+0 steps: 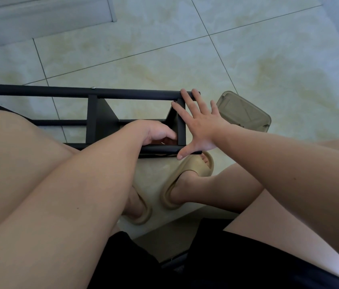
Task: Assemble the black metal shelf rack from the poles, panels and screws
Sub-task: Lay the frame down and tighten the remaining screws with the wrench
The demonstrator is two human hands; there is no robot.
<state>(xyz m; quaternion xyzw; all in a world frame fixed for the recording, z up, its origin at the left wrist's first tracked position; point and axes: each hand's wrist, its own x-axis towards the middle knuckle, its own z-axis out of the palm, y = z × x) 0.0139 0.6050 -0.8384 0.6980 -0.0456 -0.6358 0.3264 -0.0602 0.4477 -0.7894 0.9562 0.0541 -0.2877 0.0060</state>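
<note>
Two black poles run out to the left of the end panel (181,135): the far pole (39,91), which carries a silver screw head (93,87), and the near pole (160,150) by my knee. The rack lies on its side across the tiled floor (185,49), with the middle panel (92,119) already standing between the poles, well left of the end panel.

My left hand (154,132) reaches in just left of the end panel, wrist bent down and fingers curled against its inner face. They hide whatever is there, so I cannot tell whether I am pinching a screw or only feeling for the hole.

My right hand (201,130) lies flat over the outer side of the end panel, fingers spread wide. The fingertips rest on the far pole, the thumb on the near pole, and it grips nothing.

I judge this to be fixing the end panel. To do it well, I should press evenly with the spread hand to keep the panel square and the holes lined up, then start the screw gently by hand.

Right of the end panel sits a smoky translucent plastic box (247,113).
</note>
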